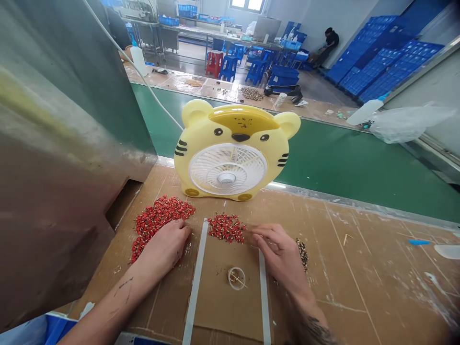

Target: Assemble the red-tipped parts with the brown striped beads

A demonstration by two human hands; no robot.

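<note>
My left hand (166, 247) rests on the cardboard-covered bench, fingers curled together at the lower edge of a big heap of small red parts (158, 218). My right hand (280, 251) lies to the right, fingers pinched toward a smaller heap of red parts (226, 226); what it pinches is too small to see. A little pile of dark and gold pieces (304, 253) sits by my right knuckles. Between my wrists lies a small clear round cap (236, 278) on a cardboard sheet (223, 297) edged with white strips.
A yellow tiger-faced desk fan (233, 151) stands just behind the heaps. A green conveyor belt (341, 158) runs beyond it. A large metal housing (53, 143) walls off the left. Blue crates (381, 67), stools and a crouching person (328, 43) are far back.
</note>
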